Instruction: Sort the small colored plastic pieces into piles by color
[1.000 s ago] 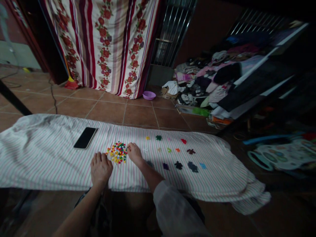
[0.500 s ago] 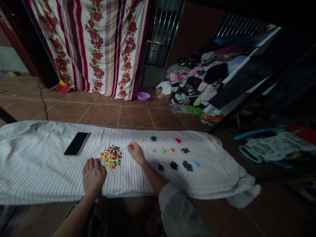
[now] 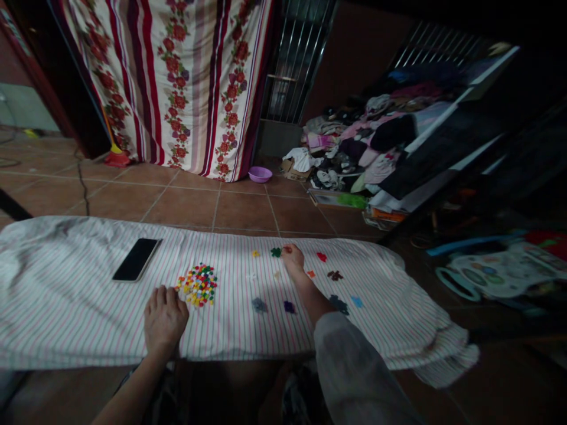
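My left hand (image 3: 165, 319) lies palm down on the striped cloth (image 3: 230, 330), fingers stretched out. Its fingertips are beside a mixed heap of small coloured pieces (image 3: 199, 285), mostly yellow, white, red, green and orange. Farther right, my right hand (image 3: 293, 258) is pinched, its fingertips right at a small dark green group (image 3: 276, 252). What sits between those fingers is too small to make out. Around that hand lie more one-colour groups: yellow (image 3: 256, 254), red (image 3: 321, 257), orange (image 3: 310, 274), brown (image 3: 335, 275), dark blue (image 3: 289, 307), grey (image 3: 259, 304) and light blue (image 3: 357, 301). My forearm hides some groups.
A dark-screened phone (image 3: 136, 260) lies left of the heap. Beyond the cloth-covered surface, a purple basin (image 3: 260, 174) and a broom (image 3: 116, 156) are on the tiled floor, near a floral curtain (image 3: 177, 88). Clothes (image 3: 354, 141) are piled at the back right.
My right hand has moved right and slightly away from me, from beside the mixed heap to the dark green group. The grey and white groups are now uncovered. My left hand stays by the heap.
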`<action>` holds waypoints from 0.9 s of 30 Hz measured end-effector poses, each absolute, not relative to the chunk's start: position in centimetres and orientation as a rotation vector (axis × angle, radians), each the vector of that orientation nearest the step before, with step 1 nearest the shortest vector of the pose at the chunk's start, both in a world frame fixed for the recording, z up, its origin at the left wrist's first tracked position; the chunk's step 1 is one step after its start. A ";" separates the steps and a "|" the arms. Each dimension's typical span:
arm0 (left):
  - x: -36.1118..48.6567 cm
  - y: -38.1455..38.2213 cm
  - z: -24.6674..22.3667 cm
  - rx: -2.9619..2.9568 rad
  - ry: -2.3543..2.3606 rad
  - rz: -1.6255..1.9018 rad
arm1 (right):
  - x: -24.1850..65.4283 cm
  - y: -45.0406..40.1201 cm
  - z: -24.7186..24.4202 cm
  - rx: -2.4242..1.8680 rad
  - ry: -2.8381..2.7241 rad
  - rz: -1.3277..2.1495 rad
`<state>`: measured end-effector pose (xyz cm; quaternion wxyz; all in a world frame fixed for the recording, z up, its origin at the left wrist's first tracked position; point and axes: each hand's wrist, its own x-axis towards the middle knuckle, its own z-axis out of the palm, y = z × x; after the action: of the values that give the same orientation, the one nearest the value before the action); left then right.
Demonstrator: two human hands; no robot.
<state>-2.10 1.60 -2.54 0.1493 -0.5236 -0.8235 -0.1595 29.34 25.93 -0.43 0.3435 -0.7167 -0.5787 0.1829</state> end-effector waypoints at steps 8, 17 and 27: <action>-2.1 1.7 -2.6 -1.499 -2.344 -0.431 | 29.9 27.8 -1.9 -1.918 -1.542 0.496; -2.1 1.6 -2.6 -1.498 -2.360 -0.441 | 30.0 28.0 -3.4 -1.851 -1.572 0.590; -2.1 1.7 -2.6 -1.490 -2.379 -0.477 | 30.3 27.5 -4.2 -1.732 -1.560 0.676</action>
<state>-2.13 1.67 -2.56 0.1465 -0.5177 -0.8264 -0.1659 30.27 27.54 -4.23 0.3498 -0.6685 -0.6021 0.2610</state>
